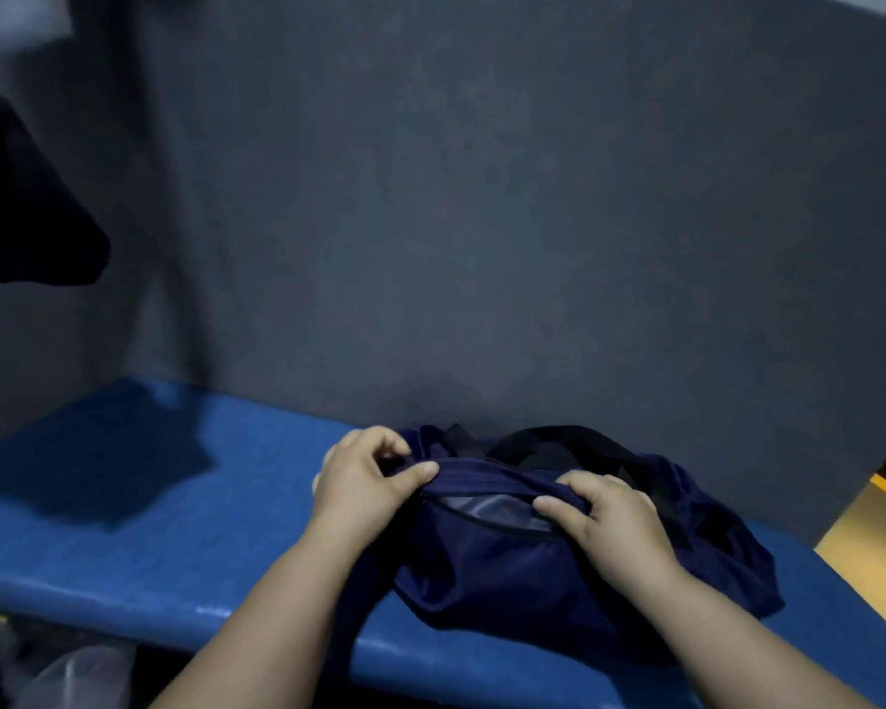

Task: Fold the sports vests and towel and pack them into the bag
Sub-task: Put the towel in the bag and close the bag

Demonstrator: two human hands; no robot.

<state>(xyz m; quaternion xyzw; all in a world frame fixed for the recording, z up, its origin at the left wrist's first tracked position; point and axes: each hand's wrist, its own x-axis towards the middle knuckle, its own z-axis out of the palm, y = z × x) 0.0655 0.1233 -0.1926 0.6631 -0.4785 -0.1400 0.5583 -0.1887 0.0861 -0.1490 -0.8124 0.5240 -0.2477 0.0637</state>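
A dark navy bag with black straps lies on the blue padded bench, against the wall. Its zip opening is partly apart and shows something grey inside. My left hand pinches the bag's fabric at the left end of the opening. My right hand grips the fabric at the right side of the opening. No vest or towel lies outside the bag in this view.
A dark grey padded wall rises right behind the bench. A dark garment hangs at the upper left. Plastic-wrapped clutter sits below the bench's front edge. A yellow-orange surface shows at the far right.
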